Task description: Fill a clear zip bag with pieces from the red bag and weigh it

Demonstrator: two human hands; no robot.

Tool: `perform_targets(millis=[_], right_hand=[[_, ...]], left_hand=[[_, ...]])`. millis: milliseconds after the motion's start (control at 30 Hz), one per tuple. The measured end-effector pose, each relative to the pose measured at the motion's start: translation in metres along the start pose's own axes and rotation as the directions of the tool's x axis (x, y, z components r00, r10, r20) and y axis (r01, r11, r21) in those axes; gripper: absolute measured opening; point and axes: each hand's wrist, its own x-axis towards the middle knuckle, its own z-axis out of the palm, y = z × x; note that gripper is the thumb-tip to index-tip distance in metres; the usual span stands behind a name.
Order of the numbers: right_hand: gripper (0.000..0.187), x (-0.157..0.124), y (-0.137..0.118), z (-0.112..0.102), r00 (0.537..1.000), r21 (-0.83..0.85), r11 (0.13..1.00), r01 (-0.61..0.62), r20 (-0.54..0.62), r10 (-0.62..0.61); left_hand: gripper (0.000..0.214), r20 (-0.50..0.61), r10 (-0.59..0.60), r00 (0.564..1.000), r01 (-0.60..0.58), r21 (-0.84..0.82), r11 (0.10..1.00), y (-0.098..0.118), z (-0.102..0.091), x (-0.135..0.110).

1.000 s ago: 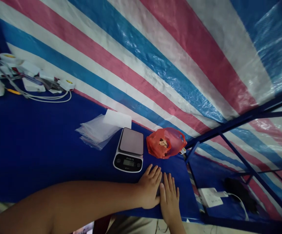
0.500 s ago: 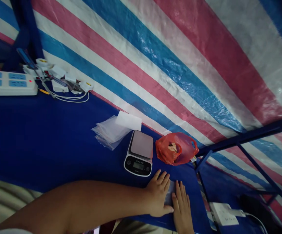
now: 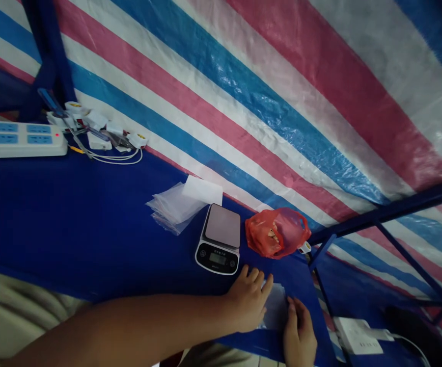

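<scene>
Your hands at a clear plastic bag (image 3: 276, 307)
Left hand (image 3: 246, 302) and right hand (image 3: 300, 339) half-curled at its edges, grip unclear, near the kitchen scale (image 3: 218, 237)

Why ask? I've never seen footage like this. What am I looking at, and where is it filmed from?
This is one person's view, from a camera worn on their head and looking down; no machine is involved. Their left hand and right hand are at a flat clear plastic bag on a blue surface. Nearby sit a digital scale, a red plastic bag, a stack of clear bags with white paper, and a power strip. A striped tarpaulin fills the background.
</scene>
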Motion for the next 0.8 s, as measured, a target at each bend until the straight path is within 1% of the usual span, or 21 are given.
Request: perform_targets(millis=[133,200,267,300,367,433,467,533,600,700,767,800], right_hand=[[0.07,-0.002,-0.005,0.0,1.0,0.009,1.0,-0.009,-0.015,0.009],[0.068,-0.003,-0.007,-0.001,0.999,0.006,1.0,-0.022,-0.03,0.022],[0.066,-0.004,-0.008,-0.002,0.998,0.004,0.999,-0.037,-0.048,0.038],[0.065,-0.004,-0.008,-0.003,0.998,0.007,0.999,-0.041,-0.057,0.041],[0.063,-0.006,-0.007,-0.003,0.996,0.023,0.999,-0.034,-0.081,0.036],[0.062,-0.007,-0.006,-0.003,0.994,0.054,0.998,-0.017,-0.111,0.023],[0.061,-0.007,-0.006,-0.002,0.992,0.069,0.998,-0.011,-0.123,0.02],[0.059,-0.007,-0.004,-0.002,0.991,0.082,0.997,-0.012,-0.132,0.022],[0.058,-0.006,-0.003,-0.003,0.992,0.073,0.997,-0.016,-0.122,0.024],[0.059,-0.004,-0.002,-0.003,0.993,0.055,0.998,-0.022,-0.114,0.029],[0.059,-0.003,-0.003,-0.004,0.994,0.04,0.998,-0.041,-0.102,0.045],[0.059,-0.003,-0.004,-0.004,0.994,0.029,0.998,-0.054,-0.094,0.056]], left_hand=[[0.084,0.032,-0.051,0.998,0.051,-0.005,0.999,-0.001,0.0,0.003],[0.091,0.039,-0.057,0.998,0.058,-0.016,0.998,-0.001,0.0,0.006],[0.092,0.046,-0.058,0.997,0.06,-0.031,0.998,-0.001,0.0,0.009],[0.088,0.051,-0.06,0.997,0.062,-0.041,0.997,-0.002,-0.001,0.011],[0.072,0.071,-0.074,0.995,0.08,-0.08,0.994,-0.003,-0.004,0.016],[0.057,0.128,-0.092,0.987,0.113,-0.164,0.98,-0.007,-0.01,0.02],[0.054,0.166,-0.099,0.981,0.135,-0.219,0.966,-0.01,-0.014,0.021],[0.052,0.223,-0.105,0.969,0.176,-0.327,0.928,-0.015,-0.025,0.019],[0.051,0.22,-0.11,0.969,0.194,-0.407,0.893,-0.021,-0.04,0.011],[0.046,0.13,-0.132,0.983,0.179,-0.496,0.85,-0.033,-0.072,-0.011],[0.042,0.039,-0.186,0.982,0.176,-0.547,0.818,-0.051,-0.101,-0.026],[0.038,-0.007,-0.242,0.97,0.195,-0.567,0.8,-0.065,-0.118,-0.033]])
